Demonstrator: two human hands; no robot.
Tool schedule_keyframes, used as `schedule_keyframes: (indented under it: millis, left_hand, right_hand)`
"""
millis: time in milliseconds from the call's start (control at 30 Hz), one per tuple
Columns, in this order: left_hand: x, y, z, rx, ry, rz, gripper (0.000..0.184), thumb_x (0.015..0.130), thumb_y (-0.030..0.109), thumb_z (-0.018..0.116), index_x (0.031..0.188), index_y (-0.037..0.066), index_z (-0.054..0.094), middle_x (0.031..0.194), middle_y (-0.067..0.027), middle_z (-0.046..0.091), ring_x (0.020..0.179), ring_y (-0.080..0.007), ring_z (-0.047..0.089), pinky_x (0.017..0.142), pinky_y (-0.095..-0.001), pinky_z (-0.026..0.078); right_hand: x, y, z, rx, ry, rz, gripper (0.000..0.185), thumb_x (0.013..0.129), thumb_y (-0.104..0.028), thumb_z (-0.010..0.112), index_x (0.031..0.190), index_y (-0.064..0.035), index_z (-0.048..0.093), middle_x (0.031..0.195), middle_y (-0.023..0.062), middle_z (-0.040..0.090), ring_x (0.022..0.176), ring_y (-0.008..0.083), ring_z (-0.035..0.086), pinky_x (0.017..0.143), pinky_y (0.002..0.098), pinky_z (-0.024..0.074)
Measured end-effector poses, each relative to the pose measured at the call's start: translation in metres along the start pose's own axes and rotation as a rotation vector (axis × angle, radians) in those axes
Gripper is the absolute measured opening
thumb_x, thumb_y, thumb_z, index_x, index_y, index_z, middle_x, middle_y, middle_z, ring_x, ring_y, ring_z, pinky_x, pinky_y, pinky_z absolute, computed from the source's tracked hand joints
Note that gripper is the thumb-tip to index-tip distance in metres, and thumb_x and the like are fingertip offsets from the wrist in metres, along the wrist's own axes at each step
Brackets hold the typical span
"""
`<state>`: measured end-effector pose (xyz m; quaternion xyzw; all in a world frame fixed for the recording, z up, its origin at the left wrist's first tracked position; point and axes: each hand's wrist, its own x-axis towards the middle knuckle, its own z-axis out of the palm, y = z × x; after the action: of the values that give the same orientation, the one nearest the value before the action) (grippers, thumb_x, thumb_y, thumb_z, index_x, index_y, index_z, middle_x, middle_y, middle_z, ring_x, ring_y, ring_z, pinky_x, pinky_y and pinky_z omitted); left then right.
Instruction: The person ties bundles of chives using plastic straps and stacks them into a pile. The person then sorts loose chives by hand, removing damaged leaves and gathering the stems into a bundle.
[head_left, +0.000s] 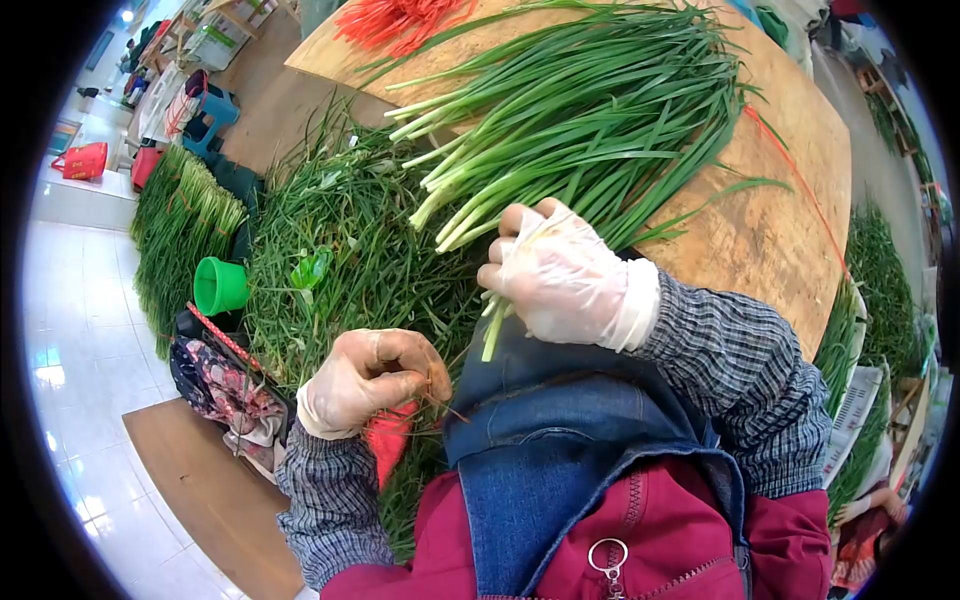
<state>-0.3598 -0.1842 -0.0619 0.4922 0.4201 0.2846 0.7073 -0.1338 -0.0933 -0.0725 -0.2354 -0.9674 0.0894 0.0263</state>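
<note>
My right hand (570, 275), in a thin whitish glove, is closed around a few garlic chive stalks (494, 325), their pale ends sticking out below the fist. Just beyond it, a large loose pile of garlic chives (600, 120) lies on the wooden board (770, 230), white ends toward the left. My left hand (375, 380), gloved too with bare-looking fingertips, pinches a thin brownish strand (447, 408) over my lap. Beneath the left hand a piece of red material (390, 440) shows partly. Denim apron (560, 400) covers my lap.
A heap of loose green leaves (350, 240) fills the floor left of the board. Red ties (400, 22) lie at the board's far edge. Farther left are a green bucket (220, 286), bundled chives (185, 235) and a brown bench (210, 490). Another person's arm (875, 503) appears at lower right.
</note>
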Motion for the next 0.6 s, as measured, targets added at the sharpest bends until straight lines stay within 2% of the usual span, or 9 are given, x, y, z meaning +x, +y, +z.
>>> schedule_keyframes:
  millis: [133, 167, 233, 267, 300, 367, 433, 500, 600]
  left_hand:
    - [0.003, -0.011, -0.009, 0.075, 0.079, -0.017, 0.006, 0.073, 0.0, 0.052, 0.071, -0.004, 0.056, 0.083, -0.0134, 0.063, 0.075, -0.0167, 0.058, 0.071, -0.0274, 0.048]
    - [0.008, -0.012, -0.003, 0.077, 0.206, 0.009, 0.012, 0.069, 0.009, 0.059, 0.064, 0.0, 0.053, 0.074, -0.0168, 0.063, 0.066, -0.0201, 0.058, 0.061, -0.0291, 0.047]
    - [0.011, -0.012, -0.008, 0.022, 0.24, 0.062, 0.014, 0.069, 0.011, 0.06, 0.064, 0.0, 0.053, 0.074, -0.0164, 0.063, 0.066, -0.0193, 0.058, 0.062, -0.0284, 0.047]
    - [0.012, -0.009, -0.009, 0.042, 0.267, 0.087, 0.014, 0.069, 0.012, 0.06, 0.064, 0.0, 0.053, 0.073, -0.0163, 0.063, 0.065, -0.019, 0.058, 0.061, -0.0283, 0.047]
    - [0.014, -0.003, -0.011, 0.061, 0.296, 0.113, 0.015, 0.069, 0.012, 0.06, 0.064, 0.0, 0.053, 0.073, -0.0161, 0.062, 0.064, -0.0188, 0.058, 0.061, -0.0282, 0.047]
    - [0.02, 0.005, -0.017, 0.061, 0.329, 0.215, 0.013, 0.07, 0.009, 0.058, 0.063, 0.0, 0.053, 0.069, -0.0161, 0.061, 0.06, -0.0193, 0.058, 0.057, -0.0291, 0.048]
    - [0.028, 0.025, -0.024, 0.111, 0.3, 0.237, 0.005, 0.069, 0.0, 0.053, 0.065, -0.002, 0.055, 0.072, -0.0138, 0.062, 0.065, -0.017, 0.057, 0.064, -0.029, 0.048]
    - [0.042, 0.041, -0.026, 0.162, 0.303, 0.298, 0.008, 0.069, 0.002, 0.052, 0.068, -0.003, 0.058, 0.072, -0.0134, 0.063, 0.063, -0.0164, 0.057, 0.063, -0.029, 0.048]
    - [0.07, 0.062, -0.022, 0.211, 0.297, 0.375, 0.01, 0.071, 0.007, 0.055, 0.067, -0.001, 0.054, 0.07, -0.0157, 0.06, 0.062, -0.0198, 0.058, 0.06, -0.0306, 0.048]
  right_hand:
    - [-0.011, 0.011, -0.006, 0.266, 0.321, -0.085, 0.02, 0.06, -0.011, 0.064, 0.08, -0.0146, 0.063, 0.081, -0.002, 0.055, 0.084, 0.0206, 0.049, 0.071, 0.0344, 0.0388]
    - [-0.013, 0.012, -0.008, 0.269, 0.312, -0.091, 0.02, 0.06, -0.011, 0.064, 0.08, -0.0144, 0.062, 0.081, -0.002, 0.055, 0.083, 0.0206, 0.049, 0.07, 0.0345, 0.0388]
    - [-0.016, 0.012, -0.014, 0.27, 0.298, -0.102, 0.021, 0.059, -0.009, 0.064, 0.079, -0.0141, 0.062, 0.081, -0.0021, 0.054, 0.083, 0.0207, 0.048, 0.07, 0.0347, 0.0387]
    - [-0.017, 0.011, -0.016, 0.274, 0.289, -0.096, 0.014, 0.062, -0.016, 0.063, 0.076, -0.0145, 0.061, 0.08, 0.0005, 0.055, 0.086, 0.0227, 0.05, 0.073, 0.0368, 0.041]
    - [-0.02, 0.012, -0.015, 0.288, 0.332, -0.109, 0.016, 0.062, -0.015, 0.064, 0.077, -0.0146, 0.062, 0.081, 0.0, 0.055, 0.086, 0.0225, 0.05, 0.073, 0.0365, 0.0413]
    - [-0.028, 0.016, -0.011, 0.318, 0.418, -0.138, 0.02, 0.061, -0.014, 0.064, 0.081, -0.015, 0.063, 0.083, -0.001, 0.056, 0.088, 0.0222, 0.05, 0.073, 0.0358, 0.042]
    - [-0.038, 0.015, -0.016, 0.277, 0.488, -0.115, 0.027, 0.059, -0.008, 0.065, 0.085, -0.0142, 0.065, 0.089, -0.0011, 0.058, 0.088, 0.0222, 0.052, 0.072, 0.0351, 0.0451]
    - [-0.048, 0.013, -0.021, 0.264, 0.573, -0.09, 0.028, 0.058, -0.007, 0.066, 0.086, -0.0131, 0.065, 0.091, -0.0008, 0.059, 0.087, 0.0224, 0.053, 0.071, 0.035, 0.0467]
    - [-0.069, 0.017, -0.033, 0.33, 0.634, -0.079, 0.029, 0.062, -0.002, 0.069, 0.09, -0.0071, 0.065, 0.093, 0.0058, 0.06, 0.079, 0.0244, 0.057, 0.065, 0.033, 0.0477]
